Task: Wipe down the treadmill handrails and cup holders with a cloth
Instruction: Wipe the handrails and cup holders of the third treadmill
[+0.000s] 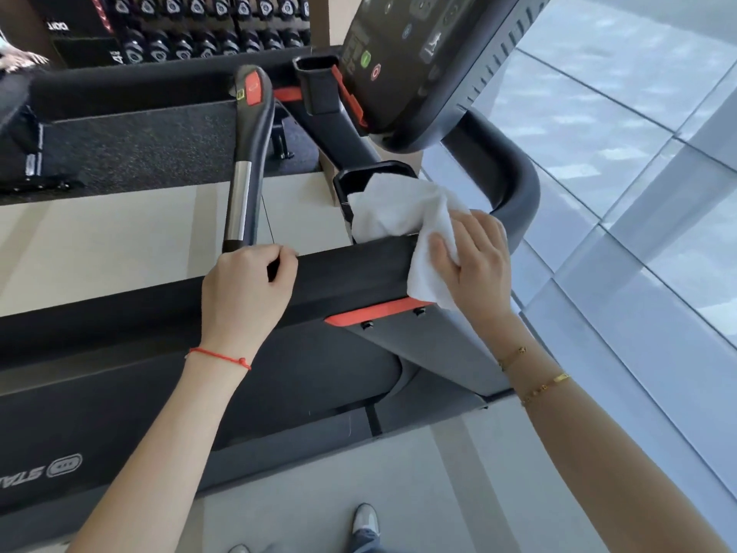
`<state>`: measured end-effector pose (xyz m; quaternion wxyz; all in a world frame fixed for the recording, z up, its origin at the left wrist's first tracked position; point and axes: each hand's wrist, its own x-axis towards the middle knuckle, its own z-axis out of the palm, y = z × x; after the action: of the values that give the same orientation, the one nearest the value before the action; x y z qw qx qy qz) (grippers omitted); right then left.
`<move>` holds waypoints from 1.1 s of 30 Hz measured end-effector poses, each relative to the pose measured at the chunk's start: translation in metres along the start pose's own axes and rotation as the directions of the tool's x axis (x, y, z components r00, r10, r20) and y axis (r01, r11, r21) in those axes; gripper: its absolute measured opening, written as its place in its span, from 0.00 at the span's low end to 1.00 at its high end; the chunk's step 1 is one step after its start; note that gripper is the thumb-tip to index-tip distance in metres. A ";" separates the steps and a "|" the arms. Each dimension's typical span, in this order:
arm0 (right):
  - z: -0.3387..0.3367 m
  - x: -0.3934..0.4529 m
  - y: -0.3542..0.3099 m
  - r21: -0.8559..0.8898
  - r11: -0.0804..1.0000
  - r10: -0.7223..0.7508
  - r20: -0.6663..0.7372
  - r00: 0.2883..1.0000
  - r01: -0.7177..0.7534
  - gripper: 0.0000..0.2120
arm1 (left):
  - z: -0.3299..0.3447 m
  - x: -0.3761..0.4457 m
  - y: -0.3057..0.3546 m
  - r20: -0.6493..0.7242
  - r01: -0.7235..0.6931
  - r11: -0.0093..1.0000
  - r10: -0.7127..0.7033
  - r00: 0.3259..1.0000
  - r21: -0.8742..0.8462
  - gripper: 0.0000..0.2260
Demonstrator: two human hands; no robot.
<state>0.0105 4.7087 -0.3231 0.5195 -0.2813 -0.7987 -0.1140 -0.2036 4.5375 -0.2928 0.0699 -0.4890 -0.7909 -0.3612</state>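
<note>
Both hands busy: our left hand [247, 283] grips the handrail [351, 265], right hand [472, 259] presses the cloth [399, 211] flat by the cup holder [359, 179], though loose folds could snag inside it.

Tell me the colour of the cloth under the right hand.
White; the cloth shows plainly in the head view, under the right hand.
</note>
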 end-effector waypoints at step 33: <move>0.072 0.127 0.037 -0.131 0.894 0.270 0.921 0.281 -0.429 0.25 | 0.053 0.100 0.011 0.398 -0.039 0.993 0.083 0.914 -0.116 0.24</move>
<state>-0.0617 4.8155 -0.2447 0.0137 -0.4260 -0.8730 0.2369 -0.2328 4.6469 -0.2796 -0.1086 -0.5801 -0.7526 -0.2919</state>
